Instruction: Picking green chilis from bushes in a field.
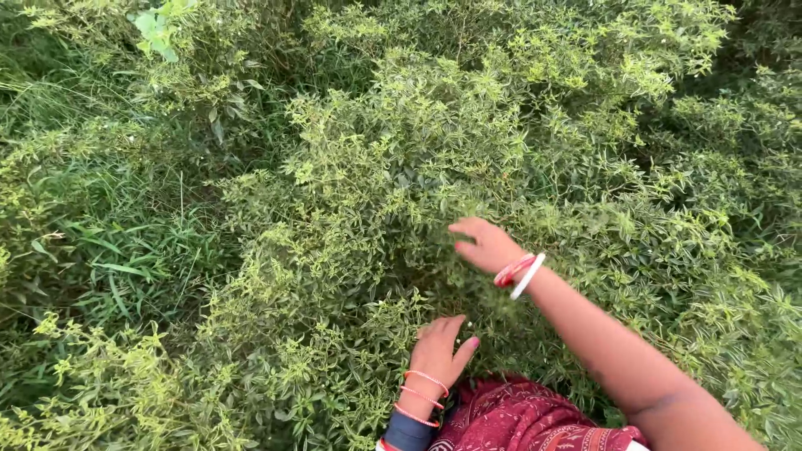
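**Both hands in a dense leafy bush**

Head view, looking down:

- Bush (434, 167): dense, small narrow leaves, light green at the tips, darker inside. Fills most of the frame, centre to right edge.
- Right hand (483, 245): reaches in from lower right, arm stretched diagonally across the bush. Fingers curl inward among the twigs, thumb pointing left. Looks like a loose pinch on foliage; I cannot tell whether anything is actually gripped, the fingertips are blurred and partly buried in leaves.
- Right wrist: red bangle and white bangle (527, 276) side by side, touching.
- Left hand (439, 349): lower, near bottom centre, just below the right hand. Fingers spread and extended, palm pressed against the leaves, thumb out to the right. Open, holding nothing visible.
- Left wrist: three thin orange-pink bangles (423, 395), spaced apart along the wrist. Dark blue sleeve edge below them.
- Red patterned cloth (522, 418): at bottom edge, between the two arms, touching the bush.
- Grass (109, 250): long blades, left side of frame, beside the bush.
- Broader pale-green leaves at top left (157, 29), well apart from both hands.
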